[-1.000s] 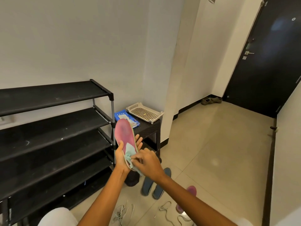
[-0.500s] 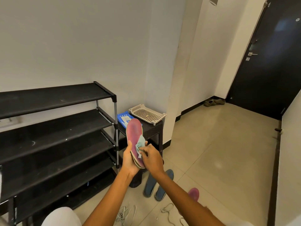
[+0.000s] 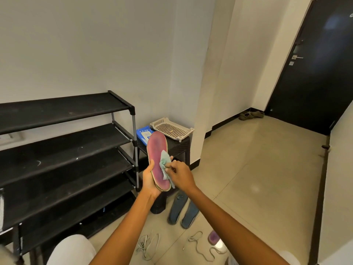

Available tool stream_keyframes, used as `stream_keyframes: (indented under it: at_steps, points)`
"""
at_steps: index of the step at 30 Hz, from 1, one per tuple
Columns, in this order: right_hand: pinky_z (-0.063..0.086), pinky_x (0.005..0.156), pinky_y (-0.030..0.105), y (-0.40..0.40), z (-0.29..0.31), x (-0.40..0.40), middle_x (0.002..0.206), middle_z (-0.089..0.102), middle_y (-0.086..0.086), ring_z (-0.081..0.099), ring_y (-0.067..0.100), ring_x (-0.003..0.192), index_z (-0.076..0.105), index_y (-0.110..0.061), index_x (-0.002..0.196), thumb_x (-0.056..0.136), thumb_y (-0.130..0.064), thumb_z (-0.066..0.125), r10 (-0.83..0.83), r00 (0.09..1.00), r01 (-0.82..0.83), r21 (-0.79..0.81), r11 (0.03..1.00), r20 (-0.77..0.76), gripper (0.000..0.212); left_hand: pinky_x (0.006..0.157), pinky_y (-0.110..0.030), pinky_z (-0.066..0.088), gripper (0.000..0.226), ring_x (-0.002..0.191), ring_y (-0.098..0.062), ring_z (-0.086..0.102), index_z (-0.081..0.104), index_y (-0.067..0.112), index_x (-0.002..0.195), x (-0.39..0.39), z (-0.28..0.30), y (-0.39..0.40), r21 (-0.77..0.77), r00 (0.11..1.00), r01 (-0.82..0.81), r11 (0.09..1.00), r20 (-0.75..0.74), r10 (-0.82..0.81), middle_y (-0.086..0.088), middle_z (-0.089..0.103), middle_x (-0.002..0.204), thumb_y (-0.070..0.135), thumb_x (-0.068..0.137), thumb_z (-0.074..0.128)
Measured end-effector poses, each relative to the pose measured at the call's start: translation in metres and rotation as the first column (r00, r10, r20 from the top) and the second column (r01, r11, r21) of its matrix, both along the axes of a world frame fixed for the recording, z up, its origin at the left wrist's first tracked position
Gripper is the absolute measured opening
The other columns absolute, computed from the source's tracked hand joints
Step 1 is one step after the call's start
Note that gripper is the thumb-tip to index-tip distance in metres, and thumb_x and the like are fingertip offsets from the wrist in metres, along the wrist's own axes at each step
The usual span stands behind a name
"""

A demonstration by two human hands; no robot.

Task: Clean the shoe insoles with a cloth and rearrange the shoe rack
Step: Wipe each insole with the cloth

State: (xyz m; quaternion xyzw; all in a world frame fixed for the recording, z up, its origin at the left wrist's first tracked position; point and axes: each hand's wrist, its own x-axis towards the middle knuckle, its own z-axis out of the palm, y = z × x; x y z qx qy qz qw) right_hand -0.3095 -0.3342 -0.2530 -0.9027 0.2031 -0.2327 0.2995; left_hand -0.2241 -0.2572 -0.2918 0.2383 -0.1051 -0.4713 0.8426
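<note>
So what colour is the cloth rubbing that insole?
Pale mint-green cloth, seen in the head view, against the pink insole.

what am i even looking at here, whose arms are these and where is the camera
There is no machine here. A person wears a camera on the head, looking down at their own arms. The left hand grips a pink insole, and the right hand pinches a pale green cloth against it. A black shoe rack stands at left, a small dark table beside it holds a white basket and a blue wipes pack. On the floor lie two blue insoles and loose laces.
</note>
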Motion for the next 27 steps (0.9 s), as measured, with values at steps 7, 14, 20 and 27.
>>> stream_keyframes:
  at_steps: [7,14,20,27]
  points:
    - [0.032,0.067,0.024,0.035,-0.021,-0.017,0.096,0.066,0.004,0.049,0.014,0.085,0.072,-0.019,0.102,0.090,-0.026,0.054,0.192,0.980,-0.198,-0.109,0.974,-0.059,0.022,0.092,-0.038,0.050,0.073,0.111,-0.027,0.062,0.074,0.001,0.100,0.013,-0.018,0.006,0.046,0.998,-0.034,0.998,-0.049,0.037,-0.020,0.065,0.117,0.044,0.043,0.089]
    - [0.041,0.070,0.025,0.015,0.000,0.013,0.101,0.065,0.007,0.056,0.018,0.092,0.070,-0.014,0.107,0.092,-0.022,0.052,-0.080,0.996,0.078,0.025,0.997,0.050,0.024,0.079,-0.039,0.056,0.047,0.093,-0.025,0.069,0.068,0.007,0.110,0.001,0.007,0.003,0.113,0.992,-0.063,0.992,-0.103,0.075,-0.013,0.069,0.106,0.040,0.094,0.040]
    - [0.049,0.075,0.031,0.048,-0.010,-0.002,0.094,0.071,0.008,0.063,0.020,0.085,0.073,-0.011,0.093,0.085,-0.019,0.057,0.071,0.997,-0.072,0.038,0.997,0.030,0.020,0.102,-0.041,0.043,0.069,0.125,-0.029,0.051,0.041,0.003,0.139,0.004,-0.003,0.007,0.097,0.977,-0.150,0.984,-0.137,0.163,-0.013,0.055,0.134,0.042,0.084,0.052]
    - [0.052,0.072,0.034,0.006,-0.003,-0.009,0.097,0.071,0.005,0.063,0.022,0.089,0.071,-0.018,0.105,0.087,-0.025,0.059,-0.141,0.988,0.134,0.090,0.987,0.070,0.022,0.075,-0.038,0.059,0.045,0.088,-0.025,0.070,0.061,0.005,0.115,-0.018,0.004,0.009,0.140,0.994,-0.092,0.986,-0.040,0.098,-0.012,0.071,0.098,0.039,0.089,0.046]
